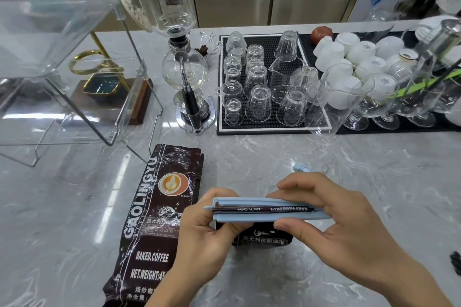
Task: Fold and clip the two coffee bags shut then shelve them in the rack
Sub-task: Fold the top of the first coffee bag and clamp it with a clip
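A dark brown coffee bag (pixel 152 219) lies flat on the marble counter at the lower left. A second coffee bag (pixel 262 238) stands between my hands, its folded top edge caught inside a long light-blue clip (pixel 262 217). My left hand (pixel 207 229) pinches the clip's left end. My right hand (pixel 331 219) squeezes its right part between fingers on top and thumb below. Another light-blue clip (pixel 302 168) pokes out from behind my right hand. The clear acrylic rack (pixel 74 70) stands at the back left.
A glass siphon coffee maker (pixel 183 65) stands behind the flat bag. Black mats (pixel 264 129) hold several upturned glasses, jugs and white cups (pixel 361 57). A brass stand on a wooden base (pixel 112 92) sits behind the rack. Steel cabinets line the back.
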